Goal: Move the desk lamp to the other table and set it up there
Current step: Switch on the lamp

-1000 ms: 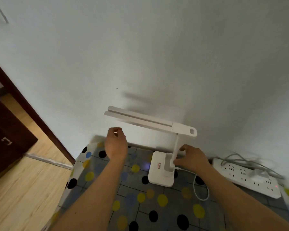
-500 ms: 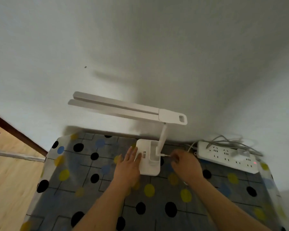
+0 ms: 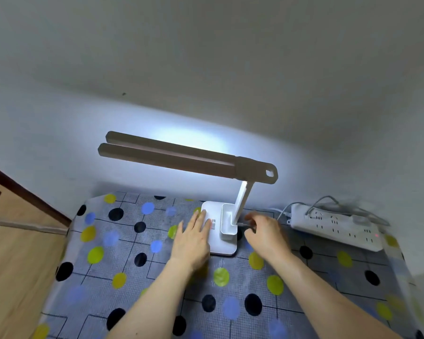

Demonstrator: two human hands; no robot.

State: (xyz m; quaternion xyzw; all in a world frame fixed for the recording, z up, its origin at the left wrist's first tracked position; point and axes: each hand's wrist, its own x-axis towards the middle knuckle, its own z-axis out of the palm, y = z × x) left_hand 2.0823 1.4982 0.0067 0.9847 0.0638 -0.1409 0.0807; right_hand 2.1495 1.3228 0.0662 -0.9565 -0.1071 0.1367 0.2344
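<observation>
Desk lamp (image 3: 171, 159) now lit, frame centre, on dotted table (image 3: 132, 255). Base (image 3: 224, 249) pressed by left hand (image 3: 194, 238), fingers straight, together. Plug (image 3: 245, 224) pinched by right hand (image 3: 267, 233). Risk: plug tugged loose, light lost; base skewed.

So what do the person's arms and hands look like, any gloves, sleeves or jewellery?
Nothing is worn. The left hand and right hand are bare, with no gloves, rings or watch showing. Both forearms are bare too, right down to the bottom edge of the picture; no sleeve, strap or cable comes into view.
</observation>
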